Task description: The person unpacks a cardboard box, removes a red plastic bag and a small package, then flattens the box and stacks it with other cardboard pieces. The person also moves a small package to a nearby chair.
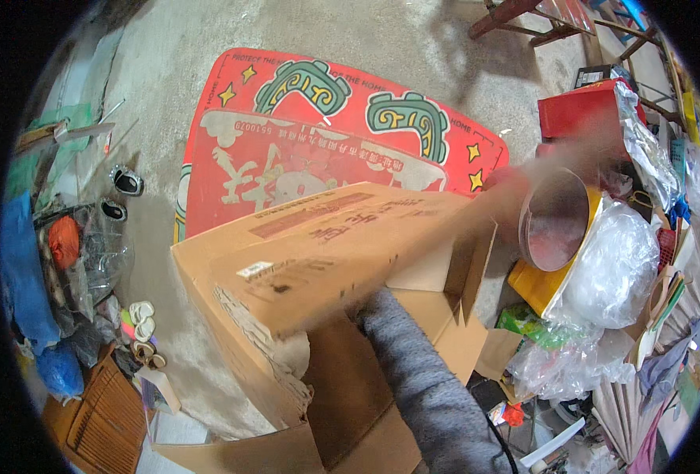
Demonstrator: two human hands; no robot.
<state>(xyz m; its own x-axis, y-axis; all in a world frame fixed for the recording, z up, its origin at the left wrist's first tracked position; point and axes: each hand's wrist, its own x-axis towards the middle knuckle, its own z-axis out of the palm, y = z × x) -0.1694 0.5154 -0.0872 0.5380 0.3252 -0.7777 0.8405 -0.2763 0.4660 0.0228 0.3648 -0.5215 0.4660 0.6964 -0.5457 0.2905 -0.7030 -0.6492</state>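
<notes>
A large open cardboard box point(320, 237) with printed lettering lies tilted before me, its torn side at the lower left and its opening towards me. A grey fuzzy sleeve point(427, 379), seemingly on my right arm, reaches from the bottom edge into the opening; the hand at its end is hidden by the box. My left hand is out of view. Behind the box, a red printed mat point(326, 154) lies on the concrete floor. A blurred brownish streak, which I cannot identify, crosses the box's right side and runs towards the upper right.
At right stand a round open container point(554, 219), a red box point(581, 112) and clear plastic bags point(613, 266). Shoes point(126, 181), a blue bag point(58, 370) and a brown slatted piece point(107, 415) lie at left. Wooden legs point(504, 16) stand at the upper right.
</notes>
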